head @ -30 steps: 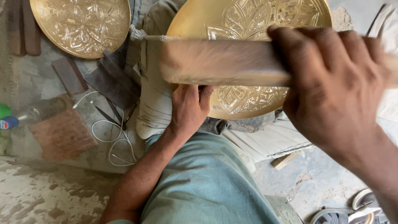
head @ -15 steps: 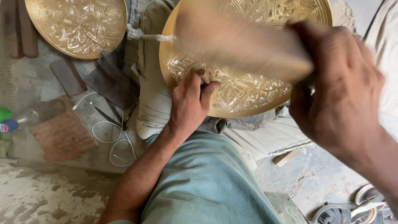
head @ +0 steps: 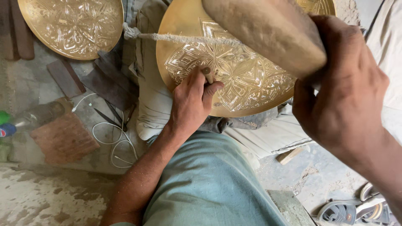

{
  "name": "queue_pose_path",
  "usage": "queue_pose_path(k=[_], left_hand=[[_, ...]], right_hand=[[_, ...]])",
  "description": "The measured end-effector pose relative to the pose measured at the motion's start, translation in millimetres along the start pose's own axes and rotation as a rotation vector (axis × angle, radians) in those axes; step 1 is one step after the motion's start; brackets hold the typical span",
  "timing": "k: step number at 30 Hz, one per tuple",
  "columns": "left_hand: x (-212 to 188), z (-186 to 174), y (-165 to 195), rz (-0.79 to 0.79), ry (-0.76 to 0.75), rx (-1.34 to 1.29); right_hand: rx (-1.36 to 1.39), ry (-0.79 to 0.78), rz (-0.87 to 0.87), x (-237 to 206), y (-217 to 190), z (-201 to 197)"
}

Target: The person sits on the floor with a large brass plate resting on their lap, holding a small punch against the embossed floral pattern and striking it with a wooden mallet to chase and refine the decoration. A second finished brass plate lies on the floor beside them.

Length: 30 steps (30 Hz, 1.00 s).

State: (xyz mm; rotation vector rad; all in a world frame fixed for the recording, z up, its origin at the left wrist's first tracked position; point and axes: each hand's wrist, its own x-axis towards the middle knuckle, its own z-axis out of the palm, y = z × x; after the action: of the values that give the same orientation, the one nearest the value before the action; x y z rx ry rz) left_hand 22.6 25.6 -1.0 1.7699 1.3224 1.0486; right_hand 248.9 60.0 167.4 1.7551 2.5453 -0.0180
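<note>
A round brass plate (head: 234,79) with an engraved flower pattern lies on a cloth-covered support in front of me. My left hand (head: 192,102) rests on its lower edge and pinches a small metal punch (head: 207,74) upright against the pattern. Raised close to the camera, my right hand (head: 341,94) grips a thick wooden mallet (head: 268,29) whose head hangs over the plate's upper right. A rough cord (head: 184,38) stretches across the plate from a knot at its left.
A second engraved brass plate (head: 71,25) lies at the top left. Dark metal strips, scissors (head: 111,115) and a white cable (head: 113,142) lie on the floor beside a brick (head: 65,138). A bottle lies at the far left, sandals (head: 356,207) at the bottom right.
The mallet swung from lying across the plate to a raised, tilted position at the upper right. My left hand slid up onto the plate with the punch.
</note>
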Motion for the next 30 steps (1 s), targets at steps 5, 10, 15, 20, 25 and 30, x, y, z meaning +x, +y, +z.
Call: queue_pose_path(k=[5, 10, 15, 20, 25, 30], left_hand=[[-1.2, -0.1, -0.6, -0.035, -0.034, -0.018], [-1.5, 1.4, -1.9, -0.027, -0.051, 0.045], [-2.8, -1.1, 3.6, -0.057, -0.082, -0.037], [-2.8, 0.6, 7.4, -0.057, -0.059, -0.031], [-4.3, 1.8, 4.5, -0.049, -0.049, -0.021], [-8.4, 4.0, 3.1, -0.098, -0.041, -0.017]], right_hand=[[-0.062, 0.017, -0.096, -4.1, 0.4, -3.0], [-0.412, 0.041, -0.229, -7.9, 7.5, 3.6], [-0.151, -0.052, -0.061, -7.6, 9.4, 7.6], [-0.065, 0.051, -0.096, -7.3, 10.4, 9.7], [-0.198, 0.083, -0.147, -10.6, 8.5, 13.6], [-0.242, 0.009, -0.141, -10.5, 8.7, 10.9]])
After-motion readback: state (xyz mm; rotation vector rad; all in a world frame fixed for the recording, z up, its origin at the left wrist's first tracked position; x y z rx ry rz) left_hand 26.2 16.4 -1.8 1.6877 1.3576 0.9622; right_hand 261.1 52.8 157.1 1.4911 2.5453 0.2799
